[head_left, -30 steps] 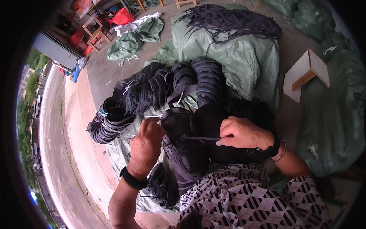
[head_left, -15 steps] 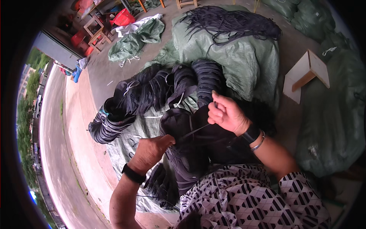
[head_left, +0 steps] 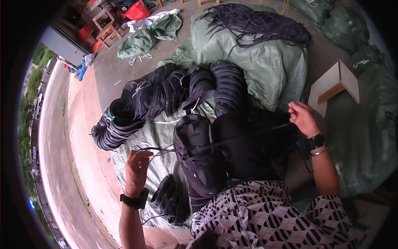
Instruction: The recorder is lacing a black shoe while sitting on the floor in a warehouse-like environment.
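A black shoe upper (head_left: pixel 194 135) lies on my lap over dark trousers, its toe end toward me. A long black shoelace (head_left: pixel 265 131) runs across it, drawn out to both sides. My left hand (head_left: pixel 137 170), to the left of the shoe upper, pinches one side of the lace. Well out to the right, my right hand (head_left: pixel 306 120) is closed on the other side, its fingers curled in. Just beyond my knees stand nested stacks of dark shoe uppers (head_left: pixel 229 89), some tied with pale strips. A few loose dark uppers (head_left: pixel 169 201) rest near my left forearm.
A heap of dark laces (head_left: pixel 259 25) lies on a green woven sack (head_left: pixel 275 70) ahead. To the right are an angled wooden board piece (head_left: pixel 340 83) and bulky green sacks (head_left: pixel 360 141). A small wooden chair (head_left: pixel 106 28) stands far left; a paved road (head_left: pixel 56 137) runs outside.
My hands have spread apart, left hand to the left and right hand far to the right. The lace between them is now stretched much longer across the shoe upper.
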### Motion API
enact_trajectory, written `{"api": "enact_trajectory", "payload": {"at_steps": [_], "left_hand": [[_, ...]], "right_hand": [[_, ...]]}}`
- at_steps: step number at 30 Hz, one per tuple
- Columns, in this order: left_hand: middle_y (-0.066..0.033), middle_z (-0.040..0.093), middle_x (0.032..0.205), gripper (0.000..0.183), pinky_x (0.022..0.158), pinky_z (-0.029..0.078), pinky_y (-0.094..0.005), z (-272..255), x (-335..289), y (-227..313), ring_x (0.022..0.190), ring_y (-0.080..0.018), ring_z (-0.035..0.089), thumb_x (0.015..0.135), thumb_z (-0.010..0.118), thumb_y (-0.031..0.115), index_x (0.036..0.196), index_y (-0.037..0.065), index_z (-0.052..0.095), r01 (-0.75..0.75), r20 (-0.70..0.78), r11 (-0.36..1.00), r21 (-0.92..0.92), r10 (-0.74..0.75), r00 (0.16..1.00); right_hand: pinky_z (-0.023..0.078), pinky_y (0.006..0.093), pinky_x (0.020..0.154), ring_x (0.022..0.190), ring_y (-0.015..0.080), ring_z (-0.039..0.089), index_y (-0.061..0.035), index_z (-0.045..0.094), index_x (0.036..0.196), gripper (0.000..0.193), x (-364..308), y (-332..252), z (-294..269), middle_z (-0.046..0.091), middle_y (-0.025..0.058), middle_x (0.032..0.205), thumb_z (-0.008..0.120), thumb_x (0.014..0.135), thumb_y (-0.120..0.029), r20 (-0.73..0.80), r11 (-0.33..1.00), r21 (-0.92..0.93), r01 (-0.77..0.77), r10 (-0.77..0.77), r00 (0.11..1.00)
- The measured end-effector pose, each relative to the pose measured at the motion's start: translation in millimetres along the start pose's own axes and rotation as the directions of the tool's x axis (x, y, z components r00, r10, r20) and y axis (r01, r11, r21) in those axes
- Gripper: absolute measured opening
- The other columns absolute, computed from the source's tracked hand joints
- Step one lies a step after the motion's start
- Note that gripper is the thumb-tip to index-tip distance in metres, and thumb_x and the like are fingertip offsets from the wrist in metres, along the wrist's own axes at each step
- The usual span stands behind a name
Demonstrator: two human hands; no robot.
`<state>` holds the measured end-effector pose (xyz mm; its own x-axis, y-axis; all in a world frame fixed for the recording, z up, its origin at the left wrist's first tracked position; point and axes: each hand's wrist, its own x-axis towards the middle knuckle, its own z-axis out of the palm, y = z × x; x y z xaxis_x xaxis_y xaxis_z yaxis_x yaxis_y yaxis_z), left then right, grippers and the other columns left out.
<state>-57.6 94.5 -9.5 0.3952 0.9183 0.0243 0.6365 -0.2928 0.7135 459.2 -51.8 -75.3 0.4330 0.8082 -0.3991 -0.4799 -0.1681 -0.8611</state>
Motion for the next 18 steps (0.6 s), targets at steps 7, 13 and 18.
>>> {"api": "enact_trajectory", "payload": {"at_steps": [7,13,18], "left_hand": [[-0.0046,0.050,0.080,0.034,0.059,0.046,-0.0331,74,-11,78,0.072,-0.0228,0.051,0.063,0.079,0.011,0.094,0.013,0.067,-0.439,0.029,0.837,0.327,0.455,0.890],[-0.0022,0.051,0.079,0.021,0.057,0.047,-0.0348,84,7,83,0.072,-0.0230,0.053,0.064,0.076,0.020,0.079,0.013,0.064,-0.494,0.090,0.723,0.482,0.521,0.849],[-0.0045,0.049,0.071,0.026,0.057,0.044,-0.0357,68,14,70,0.069,-0.0244,0.051,0.070,0.076,0.027,0.066,0.008,0.060,-0.386,0.131,0.873,0.298,0.364,0.922]], "right_hand": [[0.044,0.0186,0.055,0.064,0.0041,0.055,-0.0024,0.064,0.101,0.015,-38,26,149,0.063,-0.0006,0.082,0.063,0.086,-0.006,0.467,0.820,-0.471,0.326,-0.082,0.880],[0.051,0.0316,0.071,0.079,0.0245,0.064,-0.0015,0.061,0.093,0.015,-44,49,182,0.063,0.0101,0.086,0.066,0.079,-0.002,0.700,0.482,-0.496,0.722,-0.270,0.661],[0.050,0.0318,0.067,0.075,0.0260,0.064,-0.0036,0.061,0.089,0.013,-46,46,189,0.064,0.0090,0.082,0.067,0.079,-0.008,0.696,0.423,-0.563,0.710,-0.222,0.683]]}}
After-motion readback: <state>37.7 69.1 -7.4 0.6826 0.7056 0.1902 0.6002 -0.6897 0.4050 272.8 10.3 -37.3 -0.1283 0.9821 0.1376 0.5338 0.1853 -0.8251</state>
